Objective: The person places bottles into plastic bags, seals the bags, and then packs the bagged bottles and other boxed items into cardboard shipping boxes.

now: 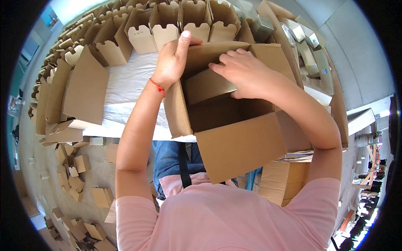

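Observation:
A brown cardboard box [234, 142] lies open toward me on the white-covered table [125, 92], its near flap hanging down over the table edge. My left hand [173, 58] grips the box's far left corner, thumb up over the rim; a red string sits on that wrist. My right hand [243, 71] presses down on an inner flap [205, 85] folded into the box, fingers spread on it. The inside of the box below the flap is dark and looks empty.
Rows of small open cardboard cartons [167, 25] line the far edge and left side of the table. A flat cardboard sheet [86, 85] leans at the left. Small boxes [75, 171] litter the floor at lower left. Stacked flat cardboard [276, 180] sits at the right.

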`<move>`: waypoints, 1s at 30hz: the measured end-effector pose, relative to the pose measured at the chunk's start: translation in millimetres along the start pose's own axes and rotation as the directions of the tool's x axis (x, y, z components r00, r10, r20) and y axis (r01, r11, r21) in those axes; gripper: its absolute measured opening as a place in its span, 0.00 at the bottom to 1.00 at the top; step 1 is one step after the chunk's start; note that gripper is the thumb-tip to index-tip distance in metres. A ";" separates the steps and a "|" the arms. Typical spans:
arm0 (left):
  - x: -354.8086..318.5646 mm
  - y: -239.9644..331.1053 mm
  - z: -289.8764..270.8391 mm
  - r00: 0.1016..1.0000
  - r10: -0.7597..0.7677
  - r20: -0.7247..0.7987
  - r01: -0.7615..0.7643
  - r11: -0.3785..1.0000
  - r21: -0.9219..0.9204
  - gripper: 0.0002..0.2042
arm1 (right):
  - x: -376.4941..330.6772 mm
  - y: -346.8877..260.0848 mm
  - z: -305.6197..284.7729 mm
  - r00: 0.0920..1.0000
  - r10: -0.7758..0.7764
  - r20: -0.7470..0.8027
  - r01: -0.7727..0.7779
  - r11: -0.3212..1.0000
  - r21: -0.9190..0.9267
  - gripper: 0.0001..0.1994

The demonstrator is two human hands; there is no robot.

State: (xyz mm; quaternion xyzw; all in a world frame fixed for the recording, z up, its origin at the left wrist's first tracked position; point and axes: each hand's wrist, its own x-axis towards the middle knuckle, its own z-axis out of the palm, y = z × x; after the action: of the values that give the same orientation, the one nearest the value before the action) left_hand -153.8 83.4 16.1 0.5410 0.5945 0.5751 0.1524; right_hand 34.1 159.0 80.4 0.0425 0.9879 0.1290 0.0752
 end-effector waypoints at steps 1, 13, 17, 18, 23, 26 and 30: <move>-0.9 1.6 -1.3 1.000 0.003 0.001 -0.003 1.000 0.017 0.35 | 10.3 0.5 8.7 1.000 -0.014 0.004 0.014 1.000 0.013 0.35; 0.1 -9.8 -3.5 0.999 0.052 -0.013 -0.050 0.996 0.071 0.31 | 31.8 0.0 37.5 1.000 -0.001 0.031 -0.001 0.999 0.047 0.33; 1.1 -6.9 -4.8 1.000 0.022 0.005 -0.022 0.998 0.064 0.30 | 39.3 -12.7 43.5 0.991 -0.083 -0.102 0.053 0.961 -0.270 0.28; 1.7 -6.8 -3.5 0.999 0.033 0.001 -0.033 0.998 0.053 0.30 | 44.2 -12.9 44.8 0.964 -0.245 -0.100 0.197 0.918 -0.344 0.25; -0.9 -8.4 -7.5 1.000 0.018 -0.010 -0.018 1.000 0.013 0.29 | 34.0 -6.3 6.6 0.900 -0.116 -0.420 0.073 0.990 -0.117 0.20; -0.4 -8.0 -7.0 1.000 0.023 -0.006 -0.022 0.999 0.047 0.28 | 7.9 2.3 6.4 0.888 0.329 -0.321 -0.352 0.936 -0.016 0.23; 4.2 -10.2 -1.2 0.999 0.041 -0.004 -0.041 0.998 0.043 0.30 | -1.4 13.1 16.7 0.909 0.407 -0.093 -0.402 0.913 0.070 0.29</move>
State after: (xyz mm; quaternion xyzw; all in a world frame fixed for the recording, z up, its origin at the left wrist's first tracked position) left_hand -161.0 88.7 9.6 0.5546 0.5959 0.5666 0.1275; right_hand 39.0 175.6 68.0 0.2411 0.9631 0.1196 -0.0063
